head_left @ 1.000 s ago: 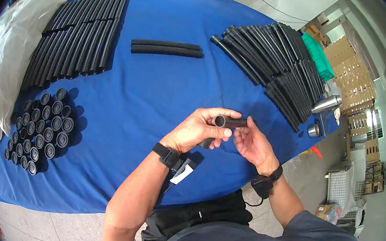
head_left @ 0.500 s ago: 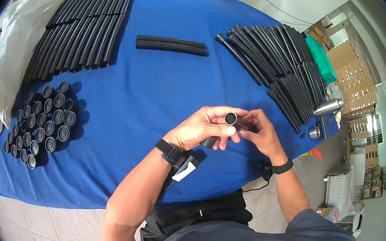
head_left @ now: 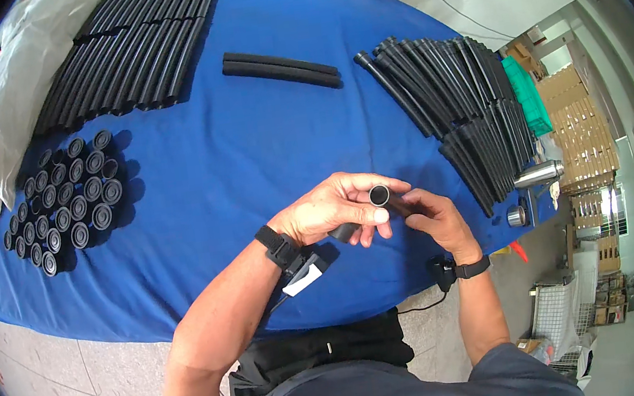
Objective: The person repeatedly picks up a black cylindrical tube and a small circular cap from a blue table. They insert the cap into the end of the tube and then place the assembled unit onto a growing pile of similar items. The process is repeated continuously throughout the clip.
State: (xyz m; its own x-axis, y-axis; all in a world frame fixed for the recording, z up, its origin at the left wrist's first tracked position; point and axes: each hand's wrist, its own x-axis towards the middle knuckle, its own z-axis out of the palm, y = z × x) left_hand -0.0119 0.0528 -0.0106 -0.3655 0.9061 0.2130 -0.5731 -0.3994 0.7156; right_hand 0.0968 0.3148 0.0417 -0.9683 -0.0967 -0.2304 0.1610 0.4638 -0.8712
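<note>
Over the near part of the table, my left hand (head_left: 334,208) grips a black tube (head_left: 390,198), its round open end pointing up toward me. Thumb and fingers press on it close to that end. A second dark cylindrical piece (head_left: 344,232) shows below my left palm; whether it joins the tube I cannot tell. My right hand (head_left: 443,220) is curled about the tube's farther part on the right, and its fingers partly hide it. Both wrists wear black straps.
Black tubes lie in rows at the far left (head_left: 134,58) and right (head_left: 447,95). Several round black caps (head_left: 63,193) stand at left. Two black foam-like sleeves (head_left: 281,70) lie at the middle back. A steel flask (head_left: 539,174) and green bin (head_left: 528,95) are at right.
My right hand has slid slightly right and down along the tube, its wrist turning outward. My left hand keeps its grip with hardly any movement.
</note>
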